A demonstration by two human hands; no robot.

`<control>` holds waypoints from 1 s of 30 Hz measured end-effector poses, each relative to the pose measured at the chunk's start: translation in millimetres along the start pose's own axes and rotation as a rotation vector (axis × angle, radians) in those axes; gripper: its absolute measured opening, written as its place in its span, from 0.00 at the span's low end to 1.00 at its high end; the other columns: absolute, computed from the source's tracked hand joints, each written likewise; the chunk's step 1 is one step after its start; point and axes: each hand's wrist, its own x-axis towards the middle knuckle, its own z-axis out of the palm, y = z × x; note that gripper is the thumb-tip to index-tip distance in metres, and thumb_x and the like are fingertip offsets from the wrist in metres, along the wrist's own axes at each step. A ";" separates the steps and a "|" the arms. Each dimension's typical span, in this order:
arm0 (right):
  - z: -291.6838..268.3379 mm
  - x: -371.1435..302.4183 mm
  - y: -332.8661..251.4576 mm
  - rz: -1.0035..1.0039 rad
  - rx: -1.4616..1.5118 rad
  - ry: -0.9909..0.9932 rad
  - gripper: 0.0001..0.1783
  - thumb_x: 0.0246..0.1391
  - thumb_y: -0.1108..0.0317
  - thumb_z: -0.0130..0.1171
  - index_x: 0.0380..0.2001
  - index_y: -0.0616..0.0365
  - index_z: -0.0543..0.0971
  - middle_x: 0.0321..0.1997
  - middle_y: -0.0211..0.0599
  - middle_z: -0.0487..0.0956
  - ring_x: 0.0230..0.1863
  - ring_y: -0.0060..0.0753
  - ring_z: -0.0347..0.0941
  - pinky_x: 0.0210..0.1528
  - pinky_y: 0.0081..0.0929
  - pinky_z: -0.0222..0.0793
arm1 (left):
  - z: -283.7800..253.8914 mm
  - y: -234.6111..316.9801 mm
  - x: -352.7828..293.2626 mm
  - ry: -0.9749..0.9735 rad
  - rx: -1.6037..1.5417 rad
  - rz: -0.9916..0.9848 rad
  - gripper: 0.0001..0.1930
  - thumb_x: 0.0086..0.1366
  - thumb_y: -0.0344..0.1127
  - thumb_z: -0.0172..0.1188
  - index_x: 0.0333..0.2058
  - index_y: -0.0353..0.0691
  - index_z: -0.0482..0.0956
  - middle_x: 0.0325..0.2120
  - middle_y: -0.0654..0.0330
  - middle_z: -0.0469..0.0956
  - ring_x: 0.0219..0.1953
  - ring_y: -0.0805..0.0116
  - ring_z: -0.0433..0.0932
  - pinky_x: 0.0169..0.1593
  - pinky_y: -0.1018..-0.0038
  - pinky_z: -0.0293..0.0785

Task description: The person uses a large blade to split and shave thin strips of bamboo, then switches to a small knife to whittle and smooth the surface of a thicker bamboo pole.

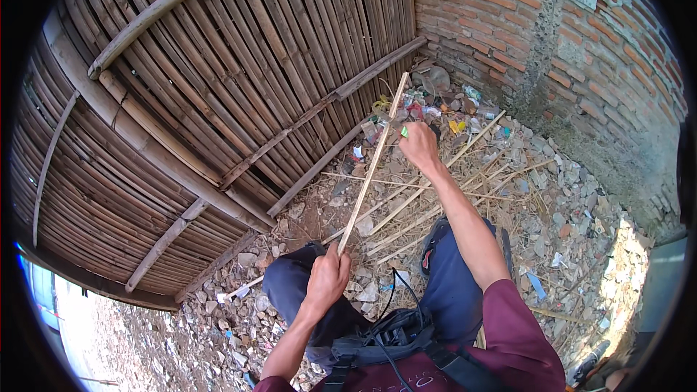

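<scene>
A long, pale bamboo strip [372,167] slants up and away in front of me. My left hand [329,274] is closed around its near end, just above my left knee. Close to the strip's far part, my right hand [419,145] is a fist around a small tool with a bright green part [404,131], which looks like a knife. A thin grey end of it seems to meet the strip; the fingers hide most of the tool. More split bamboo strips [406,207] lie across the ground beyond my knees.
A bamboo slat wall [239,65] with pole rails stands at the left. At the right rises a brick wall [501,22]. Rubble [573,196] and litter [435,105] cover the ground. A black pouch [385,337] with a cable sits at my waist.
</scene>
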 end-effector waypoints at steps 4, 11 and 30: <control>-13.9 5.5 6.3 -0.211 -0.039 -0.094 0.12 0.48 0.76 0.57 0.31 0.63 0.89 0.24 0.51 0.86 0.24 0.46 0.83 0.32 0.43 0.78 | -3.7 -2.7 -9.4 -0.001 0.049 0.012 0.09 0.74 0.31 0.55 0.36 0.28 0.71 0.19 0.33 0.74 0.26 0.30 0.78 0.32 0.42 0.73; -24.2 10.4 19.7 -0.333 -0.038 -0.068 0.12 0.44 0.75 0.58 0.29 0.61 0.89 0.21 0.49 0.85 0.20 0.45 0.82 0.28 0.41 0.76 | -12.1 12.6 -44.3 -0.022 0.064 -0.027 0.08 0.73 0.30 0.56 0.36 0.30 0.71 0.19 0.34 0.74 0.25 0.31 0.78 0.29 0.44 0.73; -25.1 18.4 30.2 0.000 -0.154 -0.075 0.09 0.48 0.75 0.59 0.29 0.65 0.86 0.27 0.60 0.84 0.32 0.61 0.85 0.40 0.55 0.78 | -11.9 -3.4 -60.3 -0.042 0.133 -0.117 0.10 0.74 0.33 0.55 0.36 0.31 0.70 0.20 0.32 0.76 0.28 0.28 0.79 0.33 0.41 0.74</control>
